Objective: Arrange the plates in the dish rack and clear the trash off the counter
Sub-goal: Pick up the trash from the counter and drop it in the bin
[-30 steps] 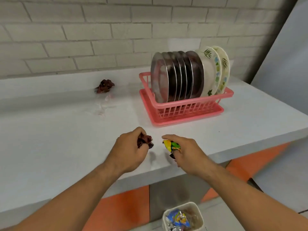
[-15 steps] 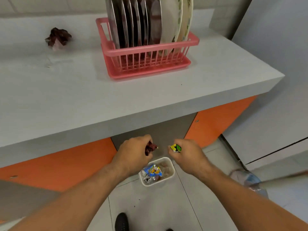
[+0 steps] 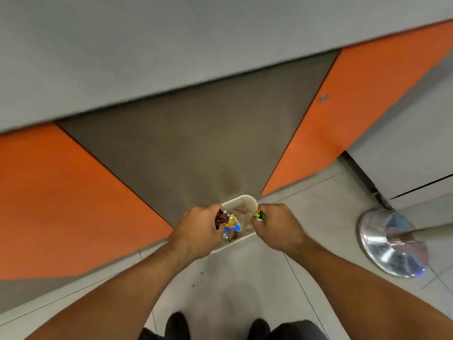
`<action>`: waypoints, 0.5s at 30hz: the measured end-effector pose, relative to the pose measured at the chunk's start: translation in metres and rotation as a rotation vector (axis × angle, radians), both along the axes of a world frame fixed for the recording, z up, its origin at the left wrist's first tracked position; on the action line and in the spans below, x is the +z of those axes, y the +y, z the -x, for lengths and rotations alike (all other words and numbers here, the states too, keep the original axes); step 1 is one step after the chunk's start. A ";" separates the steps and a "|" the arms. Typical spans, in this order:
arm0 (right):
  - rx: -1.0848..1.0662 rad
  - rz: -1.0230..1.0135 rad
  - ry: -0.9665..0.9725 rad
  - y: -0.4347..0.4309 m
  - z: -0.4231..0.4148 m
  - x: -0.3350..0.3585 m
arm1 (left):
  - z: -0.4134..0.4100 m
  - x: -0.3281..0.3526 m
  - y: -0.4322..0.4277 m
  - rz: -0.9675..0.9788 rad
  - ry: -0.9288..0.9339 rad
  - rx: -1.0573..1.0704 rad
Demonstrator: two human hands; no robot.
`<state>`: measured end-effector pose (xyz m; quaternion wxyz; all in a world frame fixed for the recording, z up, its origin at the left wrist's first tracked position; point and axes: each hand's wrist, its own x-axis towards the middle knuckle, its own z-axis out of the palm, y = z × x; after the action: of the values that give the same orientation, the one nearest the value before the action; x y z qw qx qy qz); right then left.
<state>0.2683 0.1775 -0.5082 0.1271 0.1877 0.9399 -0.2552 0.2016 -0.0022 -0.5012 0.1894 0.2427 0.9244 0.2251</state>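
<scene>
A small white trash bin stands on the floor below the counter, with several crumpled wrappers inside. My left hand hovers over the bin's left edge and grips a dark red crumpled wrapper. Over the bin's right edge, my right hand pinches a yellow-green wrapper. The dish rack and plates are out of view.
The grey counter's front edge runs across the top. Orange cabinet panels flank a grey panel behind the bin. A shiny metal stand base sits on the tiled floor at right. My dark shoes show at the bottom.
My view tilted down from the counter to the floor. Both hands carried their wrappers off the counter and down over the trash bin, still holding them.
</scene>
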 end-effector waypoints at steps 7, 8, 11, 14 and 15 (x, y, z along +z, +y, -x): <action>0.259 -0.145 -0.067 0.019 0.050 -0.159 | 0.020 -0.140 0.016 0.105 0.051 -0.097; 0.316 -0.153 -0.082 0.020 0.059 -0.182 | 0.019 -0.153 0.017 0.115 0.065 -0.107; 0.493 -0.155 -0.124 0.011 0.084 -0.240 | 0.018 -0.186 0.015 0.157 0.089 -0.118; 0.585 -0.181 -0.208 -0.003 0.096 -0.285 | 0.021 -0.206 0.011 0.197 0.132 -0.113; 0.606 -0.199 -0.222 -0.005 0.097 -0.299 | 0.024 -0.211 0.011 0.212 0.142 -0.114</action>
<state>0.1713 0.1725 -0.8072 0.2800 -0.0619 0.9537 -0.0908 0.1780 0.0092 -0.7124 0.1604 0.2888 0.9388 0.0974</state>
